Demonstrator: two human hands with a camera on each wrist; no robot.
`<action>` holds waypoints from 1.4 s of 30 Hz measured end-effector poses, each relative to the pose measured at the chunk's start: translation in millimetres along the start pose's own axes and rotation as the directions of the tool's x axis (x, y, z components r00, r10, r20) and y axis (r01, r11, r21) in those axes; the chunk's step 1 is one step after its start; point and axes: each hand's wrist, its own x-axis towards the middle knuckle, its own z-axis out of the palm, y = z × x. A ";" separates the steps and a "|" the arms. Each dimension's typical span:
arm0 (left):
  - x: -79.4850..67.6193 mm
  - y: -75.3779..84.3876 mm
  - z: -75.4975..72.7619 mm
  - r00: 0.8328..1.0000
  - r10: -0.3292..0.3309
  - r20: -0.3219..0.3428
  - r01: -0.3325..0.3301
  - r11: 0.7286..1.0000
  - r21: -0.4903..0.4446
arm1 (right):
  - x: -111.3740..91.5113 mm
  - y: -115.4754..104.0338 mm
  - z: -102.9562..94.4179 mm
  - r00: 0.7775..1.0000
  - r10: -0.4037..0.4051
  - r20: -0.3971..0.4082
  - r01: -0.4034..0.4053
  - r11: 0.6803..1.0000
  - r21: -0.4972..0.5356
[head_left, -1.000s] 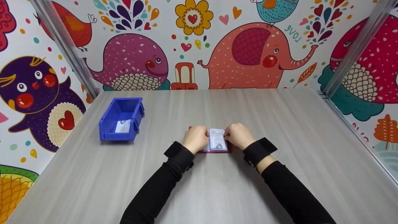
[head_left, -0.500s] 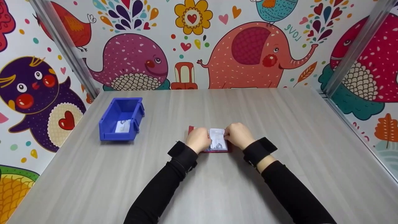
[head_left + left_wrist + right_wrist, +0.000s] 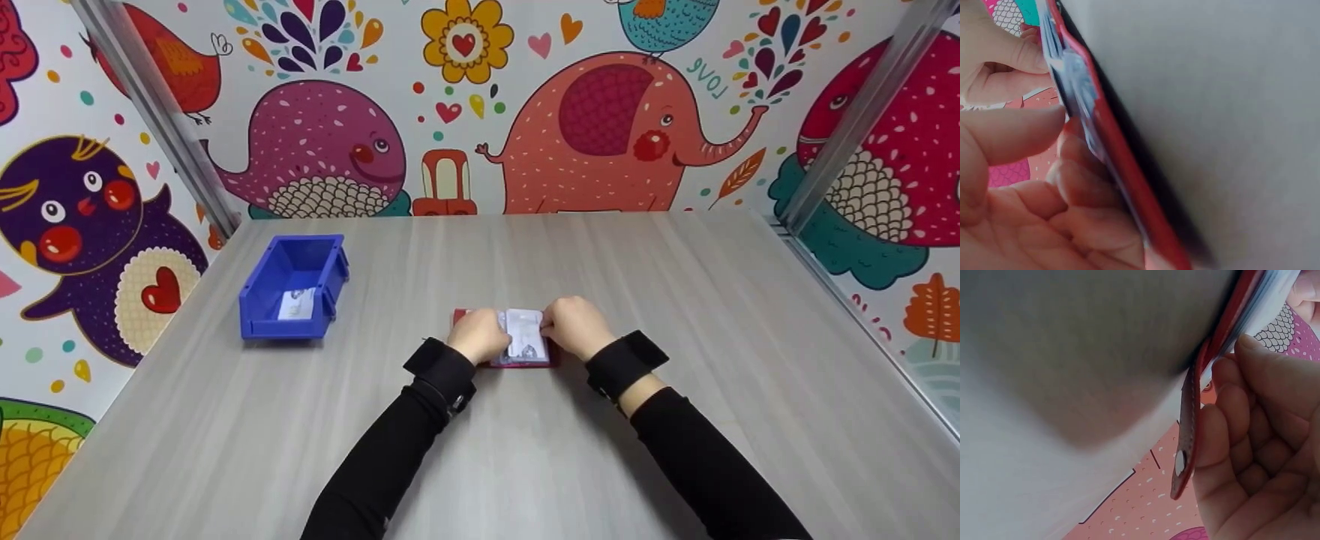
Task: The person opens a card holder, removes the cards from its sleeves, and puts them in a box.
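A red card holder (image 3: pixel 553 357) with clear plastic sleeves lies open on the table between both hands. A white printed card (image 3: pixel 527 335) shows on its right side. My left hand (image 3: pixel 480 336) covers much of the left side; in the left wrist view its thumb and forefinger pinch the edge of the sleeves (image 3: pixel 1079 76), beside the red cover (image 3: pixel 1120 149). At the right edge, my right hand (image 3: pixel 579 328) pinches the sleeves between thumb and forefinger. A snap strap (image 3: pixel 1186 430) hangs off the cover against the right hand's curled fingers.
Toward the left of the table (image 3: pixel 420 465) stands a blue plastic bin (image 3: pixel 279 329) with a white card (image 3: pixel 297 304) inside. Walls with cartoon animals enclose the back and sides, and metal posts (image 3: pixel 161 120) stand at the corners.
My left hand has shifted slightly right and nearer the body, and more of the red cover's left side shows. The right hand keeps its place at the right edge.
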 end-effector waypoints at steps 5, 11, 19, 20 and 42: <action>1.1 0.7 -0.5 1.000 -0.006 0.009 0.006 1.000 -0.015 | 0.0 0.2 0.2 1.000 0.002 0.003 -0.002 1.000 -0.005; 1.2 2.1 0.8 1.000 -0.013 0.002 0.013 1.000 0.008 | 0.1 0.4 0.4 1.000 0.004 0.002 -0.004 1.000 0.005; 1.2 3.0 1.0 1.000 -0.020 0.012 0.020 0.999 0.026 | 0.3 2.1 0.7 1.000 0.015 0.019 -0.015 1.000 0.011; 1.3 2.9 0.9 1.000 -0.021 0.011 0.021 0.999 0.026 | 0.1 2.0 0.6 1.000 0.019 0.021 -0.020 1.000 0.013; 0.9 0.8 -1.7 0.998 -0.055 0.017 0.055 0.998 0.016 | -0.5 -2.2 1.0 0.999 0.034 0.029 -0.032 0.997 -0.063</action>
